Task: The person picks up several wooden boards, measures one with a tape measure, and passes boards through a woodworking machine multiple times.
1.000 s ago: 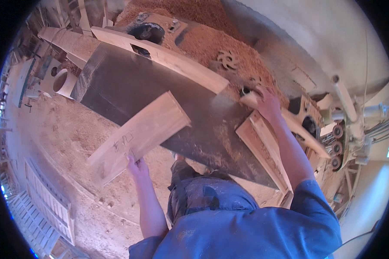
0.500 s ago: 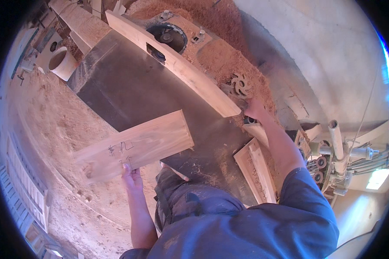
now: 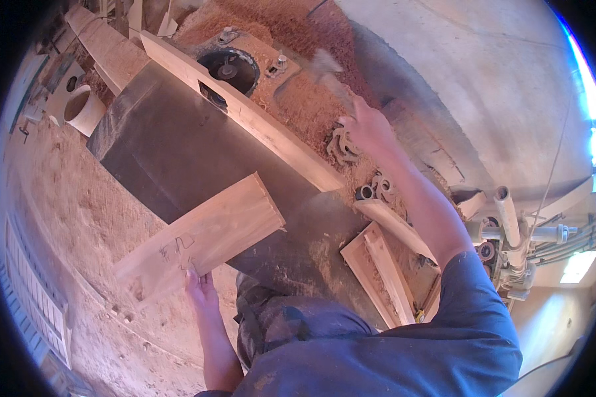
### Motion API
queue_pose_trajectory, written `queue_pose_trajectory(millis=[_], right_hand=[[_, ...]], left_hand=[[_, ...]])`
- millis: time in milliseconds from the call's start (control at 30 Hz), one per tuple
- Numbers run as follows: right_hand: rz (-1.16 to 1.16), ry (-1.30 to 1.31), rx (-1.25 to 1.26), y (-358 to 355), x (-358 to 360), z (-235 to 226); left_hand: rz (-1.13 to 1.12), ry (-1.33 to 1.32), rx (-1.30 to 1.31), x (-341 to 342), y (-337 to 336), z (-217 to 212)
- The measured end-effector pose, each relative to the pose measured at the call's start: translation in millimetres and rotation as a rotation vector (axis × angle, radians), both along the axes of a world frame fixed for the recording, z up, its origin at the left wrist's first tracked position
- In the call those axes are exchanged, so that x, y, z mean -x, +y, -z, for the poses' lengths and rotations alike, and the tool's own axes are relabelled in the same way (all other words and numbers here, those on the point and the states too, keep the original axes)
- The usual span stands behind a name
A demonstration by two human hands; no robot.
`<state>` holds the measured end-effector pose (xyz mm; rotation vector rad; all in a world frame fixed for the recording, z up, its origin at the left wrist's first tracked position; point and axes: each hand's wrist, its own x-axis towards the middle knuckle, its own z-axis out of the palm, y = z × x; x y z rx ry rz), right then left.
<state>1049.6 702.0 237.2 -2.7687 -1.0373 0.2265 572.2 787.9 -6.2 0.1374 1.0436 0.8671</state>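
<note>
My left hand [image 3: 202, 289] grips the lower edge of a flat wooden board [image 3: 212, 225] with handwritten dark marks, held tilted over the near edge of the dark machine table [image 3: 159, 129]. Beyond the table, my right hand [image 3: 367, 129] is closed round the handle of a brush-like tool [image 3: 330, 74], its head smeared by motion. That hand is just above a toothed metal cutter head [image 3: 342, 147] lying in sawdust. A long wooden fence [image 3: 278, 129] with a cut-out runs across the table, in front of a round dark opening [image 3: 230, 71].
Right of the table's middle lie a metal collar [image 3: 364, 192], another cutter [image 3: 383, 185] and a wooden tray-like piece [image 3: 381, 274]. A pale bucket [image 3: 85, 111] stands at the far left. Sawdust [image 3: 311, 99] covers the machine top; pipes and a motor [image 3: 518, 268] are at right.
My right hand has moved up and left from beside the metal collar and now holds the brush-like tool out over the sawdust. The board in my left hand has tilted slightly.
</note>
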Motion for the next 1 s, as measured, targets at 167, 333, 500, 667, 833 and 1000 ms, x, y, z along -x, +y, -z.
queue_pose_trajectory(millis=[167, 333, 500, 667, 833, 1000], right_hand=[[-0.435, -0.341, 0.092, 46.6, -10.5, 15.7], [-0.338, -0.332, 0.358, 61.7, -25.0, 5.4], [-0.365, -0.258, 0.334, 71.3, -4.2, 9.1], [-0.090, -0.150, 0.313, 61.5, -42.4, 12.8], [-0.025, 0.198, 0.017, 27.8, 13.0, 5.6], [-0.056, 0.863, -0.178, -14.0, 123.7, 26.5]], left_hand=[[-0.015, -0.009, 0.016, -2.9, 0.4, -1.1], [-0.009, 0.005, -0.015, -0.9, -0.4, 6.8], [-0.013, -0.027, 0.026, -1.2, 0.5, 3.2], [-0.022, 0.015, -0.011, -9.1, -3.1, -2.0], [-0.007, -0.011, -0.012, -11.8, -0.8, -6.0], [0.001, 0.020, 0.015, -2.4, 1.9, -3.0]])
